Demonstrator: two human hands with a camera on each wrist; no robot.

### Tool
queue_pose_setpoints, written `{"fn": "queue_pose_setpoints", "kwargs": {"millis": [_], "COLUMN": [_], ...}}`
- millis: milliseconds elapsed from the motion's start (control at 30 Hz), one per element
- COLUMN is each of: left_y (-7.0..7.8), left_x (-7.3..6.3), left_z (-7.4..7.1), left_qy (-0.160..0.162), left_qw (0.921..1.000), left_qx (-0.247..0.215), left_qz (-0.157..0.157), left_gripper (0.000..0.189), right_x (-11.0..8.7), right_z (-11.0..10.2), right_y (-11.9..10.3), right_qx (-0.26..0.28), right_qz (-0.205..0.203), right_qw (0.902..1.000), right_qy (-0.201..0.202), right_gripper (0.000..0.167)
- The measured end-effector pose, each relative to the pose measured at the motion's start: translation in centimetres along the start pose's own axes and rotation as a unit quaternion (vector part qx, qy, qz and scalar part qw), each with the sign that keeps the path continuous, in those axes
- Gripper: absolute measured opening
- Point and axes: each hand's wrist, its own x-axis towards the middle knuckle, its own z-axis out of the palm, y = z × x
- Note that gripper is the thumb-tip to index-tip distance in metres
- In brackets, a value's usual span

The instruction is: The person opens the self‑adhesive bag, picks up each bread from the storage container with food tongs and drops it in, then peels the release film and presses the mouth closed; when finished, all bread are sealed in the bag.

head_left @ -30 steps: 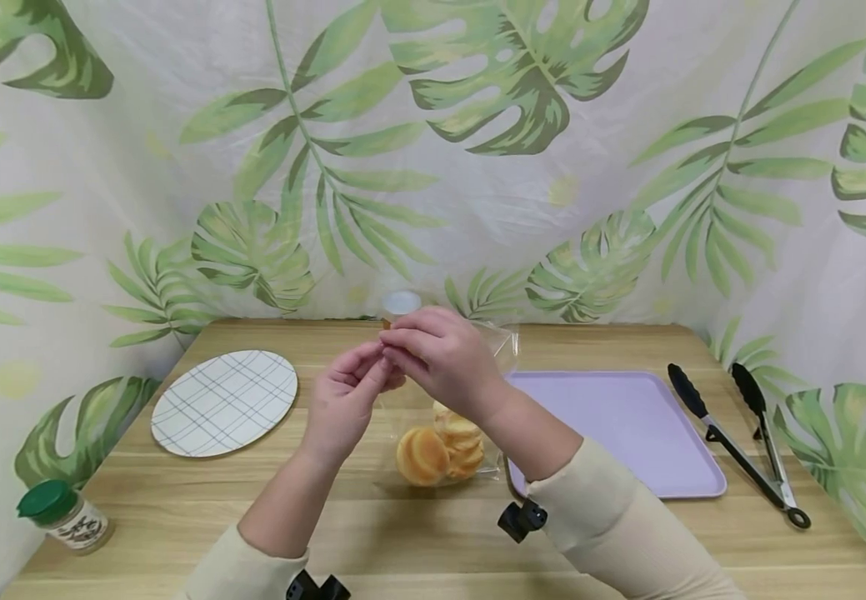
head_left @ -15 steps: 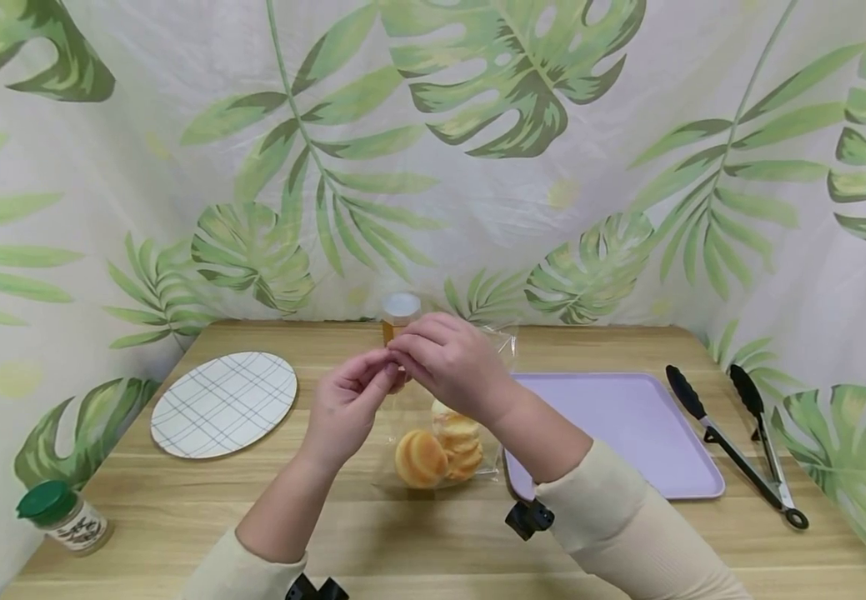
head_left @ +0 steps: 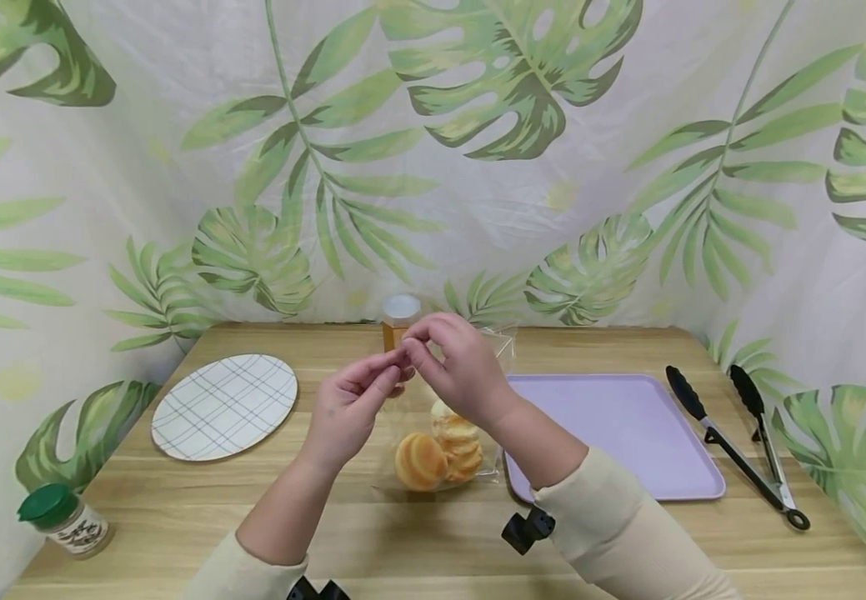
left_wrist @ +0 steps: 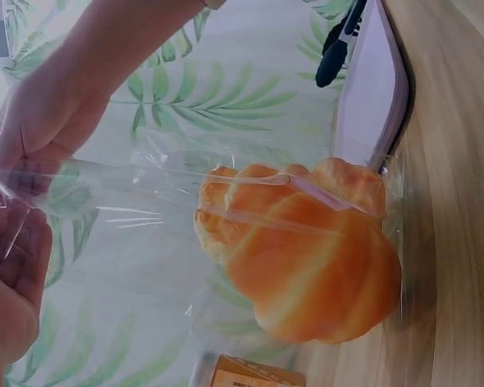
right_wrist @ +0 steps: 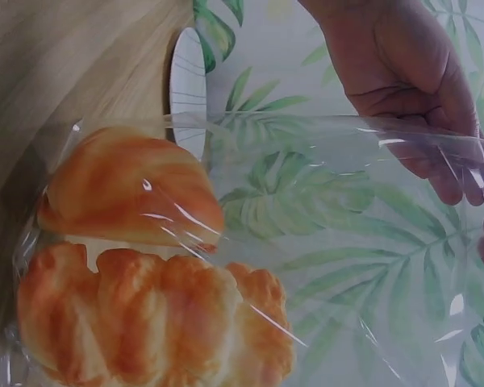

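Head view: both hands stayed close together over the table (head_left: 402,558), but against a second ago I had their meeting point a little further to the right. The right hand (head_left: 458,367) had uncovered more of the amber jar (head_left: 395,336) behind it, where earlier I got little besides the pale lid. Against half a second ago, right thumb and forefinger showed a clearer gap between them, tips together (small change, easy to miss). Plate (head_left: 225,407), lilac tray (head_left: 620,433), tongs (head_left: 743,467) and green-lidded shaker (head_left: 65,521) all stayed put.

Grip: I read both hands as pinching the clear bag (right_wrist: 347,242) at its top edge; the left hand (head_left: 346,408) had its thumb against its fingers, the right worked from just beside it, fingertips close to the left's. Exact contact at the film was hard to see.

The bag hung below the pinch, film running up to the fingertips, its lower end on the table with the round bun (head_left: 421,461) and the twisted bread (head_left: 458,437) inside, side by side, well below both hands. From my end, the bag sat between plate and tray, nearer the tray.
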Motion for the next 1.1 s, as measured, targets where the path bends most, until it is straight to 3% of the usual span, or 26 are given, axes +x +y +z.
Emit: {"fn": "queue_pose_setpoints", "kwargs": {"millis": [133,267,367,433,533,600,733,933,1100], "left_y": [0.0,-0.1,-0.2,-0.3,-0.4,-0.3,-0.1,-0.2,-0.2], "left_x": [-0.1,-0.1,-0.1,0.0,0.1,0.1,0.2,0.2,0.2], "left_z": [-0.2,-0.5,-0.7,-0.7,-0.9,-1.0,-1.1,-1.4,-1.6], "left_qy": [0.007,0.025,0.032,0.041,0.059,0.068,0.072,0.076,0.082], "left_qw": [0.9997,0.9989,0.9984,0.9975,0.9948,0.9923,0.9878,0.9837,0.9818], "left_qx": [-0.013,-0.025,-0.032,-0.042,-0.064,-0.084,-0.118,-0.141,-0.148], "left_qz": [-0.021,-0.032,-0.035,-0.040,-0.054,-0.061,-0.071,-0.082,-0.087], "left_gripper": [0.024,0.028,0.027,0.022,0.023,0.027,0.030,0.031,0.030], "right_x": [-0.1,0.0,-0.1,-0.1,-0.3,-0.4,-1.0,-1.9,-2.6], "right_z": [-0.9,-2.1,-3.1,-3.8,-5.1,-6.0,-7.8,-10.2,-12.0], "right_y": [0.4,1.1,1.9,2.5,3.3,3.7,4.6,5.7,6.6], "right_qx": [0.088,0.179,0.233,0.267,0.306,0.321,0.319,0.304,0.318], "right_qz": [0.101,0.182,0.233,0.267,0.305,0.318,0.333,0.341,0.337], "right_qw": [0.9903,0.9618,0.9345,0.9108,0.8759,0.8593,0.8470,0.8415,0.8203], "right_qy": [0.038,0.098,0.135,0.166,0.215,0.239,0.265,0.288,0.336], "right_gripper": [0.012,0.013,0.014,0.013,0.013,0.015,0.018,0.018,0.017]}}
